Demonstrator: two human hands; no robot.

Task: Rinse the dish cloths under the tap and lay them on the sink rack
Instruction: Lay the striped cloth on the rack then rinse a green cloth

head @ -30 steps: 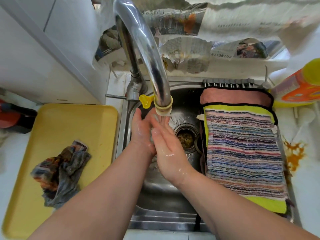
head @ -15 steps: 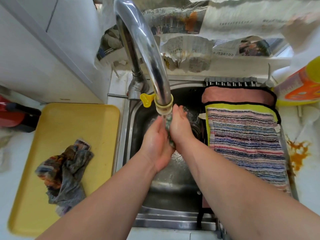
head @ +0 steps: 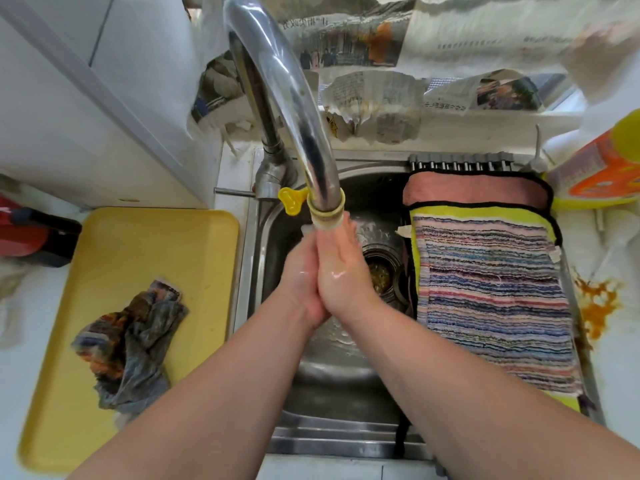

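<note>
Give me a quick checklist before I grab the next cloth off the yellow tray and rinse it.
1. Hands free: ok. The left hand and right hand press palm to palm under the tap, no cloth visible between them.
2. Next cloth ready: ok. A crumpled cloth lies on the yellow tray left of the sink.
3. Water running: cannot tell; the hands hide the stream.
4. Room on the rack: not ok. The striped cloth and others under it cover it, bar its far end.
5. Drain clear: cannot tell; bits sit in it.
</note>
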